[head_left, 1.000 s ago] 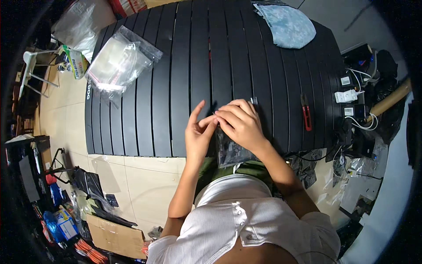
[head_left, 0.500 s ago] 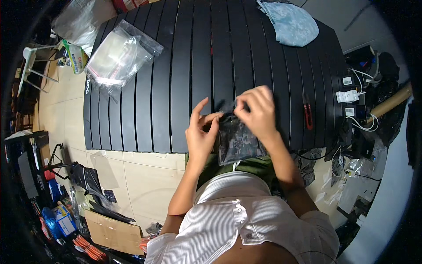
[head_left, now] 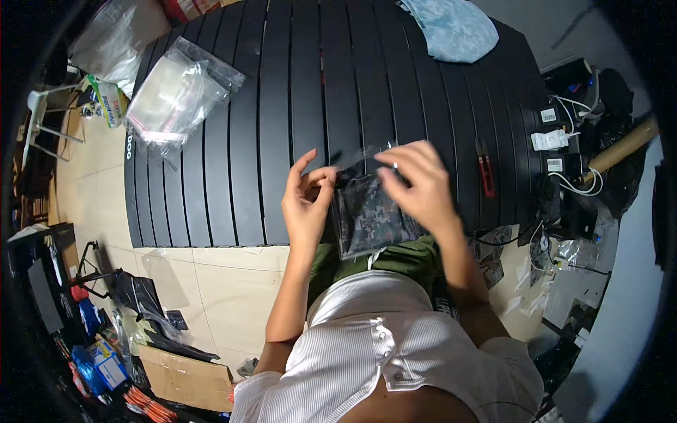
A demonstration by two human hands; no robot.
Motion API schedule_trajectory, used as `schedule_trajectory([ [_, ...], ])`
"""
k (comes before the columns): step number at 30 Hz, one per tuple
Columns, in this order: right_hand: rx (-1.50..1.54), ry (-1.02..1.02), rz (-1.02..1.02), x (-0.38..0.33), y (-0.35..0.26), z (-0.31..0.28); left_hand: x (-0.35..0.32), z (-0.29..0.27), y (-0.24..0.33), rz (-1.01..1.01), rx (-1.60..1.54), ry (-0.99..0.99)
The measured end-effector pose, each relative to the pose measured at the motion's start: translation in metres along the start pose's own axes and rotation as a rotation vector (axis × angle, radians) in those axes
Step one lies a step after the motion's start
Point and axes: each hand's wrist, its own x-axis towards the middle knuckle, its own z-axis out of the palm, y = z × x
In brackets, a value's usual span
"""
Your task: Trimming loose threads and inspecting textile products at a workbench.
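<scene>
A clear plastic bag (head_left: 356, 243) with folded dark camouflage fabric (head_left: 374, 211) inside hangs at the near table edge, over my lap. My left hand (head_left: 307, 194) pinches the bag's upper left corner between thumb and fingertips. At the upper right of the bag is my right hand (head_left: 423, 183), slightly blurred, its thumb apart from the bent fingers. The bag's see-through flap (head_left: 363, 156) stands up beyond the fabric, close to the right fingertips; I see no firm grip on it there.
Several flat clear bags (head_left: 176, 95) lie at the table's far left. Light blue folded cloth (head_left: 455, 32) rests at the far right. Red-handled snips (head_left: 486, 176) lie right of my right hand. Chargers with white cables (head_left: 553, 141) stand at the slatted black table's (head_left: 233, 162) right edge.
My right thumb and fingers have parted from their pinch near the bag's top. The left hand keeps its pinch. Table items sit slightly further left in view.
</scene>
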Motion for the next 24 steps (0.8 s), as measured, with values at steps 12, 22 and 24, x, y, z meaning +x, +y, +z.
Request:
schedule_trajectory([
  [12,-0.102,0.002,-0.122,0.007,-0.013,0.047,-0.004,0.004,0.010,0.168,0.312,0.022],
  [22,0.011,0.277,0.278,0.017,0.034,0.023,-0.003,-0.006,-0.002,0.111,0.221,0.093],
  [24,0.102,0.402,0.630,0.016,0.055,-0.006,0.000,-0.013,-0.008,0.087,0.115,0.096],
])
